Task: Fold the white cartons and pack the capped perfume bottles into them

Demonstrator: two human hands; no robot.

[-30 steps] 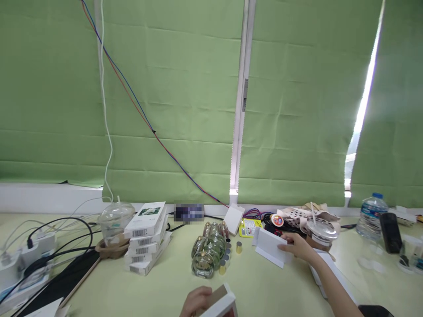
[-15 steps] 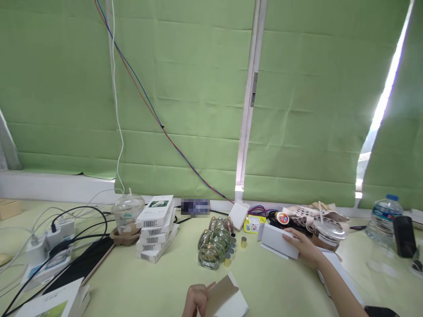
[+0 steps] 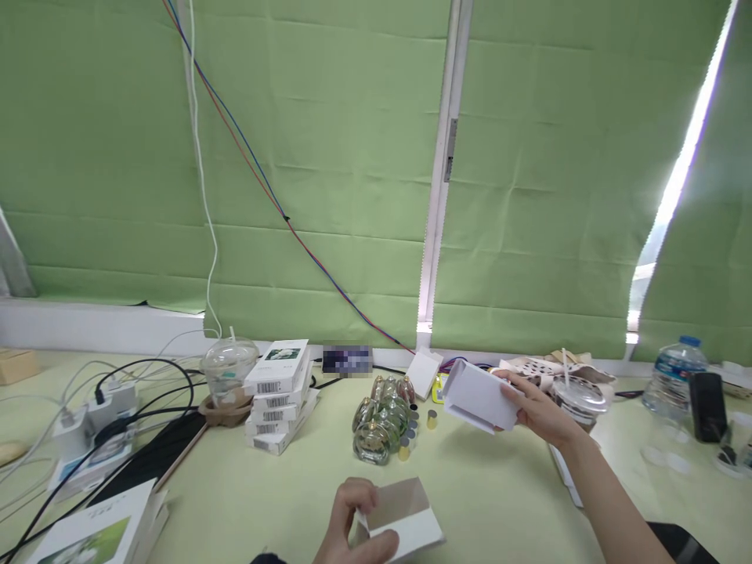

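Note:
At the bottom centre, my left hand [image 3: 359, 525] grips an opened white box [image 3: 411, 521] with a grey-brown inside, thumb on one side and fingers on the other. My right hand [image 3: 537, 411] holds a white tray-like insert [image 3: 480, 395] by its right end, raised over the table and tilted. Between and beyond the hands, several clear glass bottles [image 3: 381, 423] stand or lie bunched together. Small gold and silver caps [image 3: 404, 448] are beside them. A small white box [image 3: 424, 373] leans behind the bottles.
Stacked white boxes [image 3: 279, 395] stand left of the bottles, near a plastic cup [image 3: 229, 372]. More boxes [image 3: 97, 529] lie at the lower left, by cables and chargers [image 3: 74, 431]. On the right are an iced-drink cup [image 3: 579, 399], a water bottle [image 3: 675, 376] and a black device [image 3: 707, 407].
My right hand has lifted the white insert off the table and tilted it, showing its hollow side. My left hand's grip on the opened box has shifted, with the thumb now in front.

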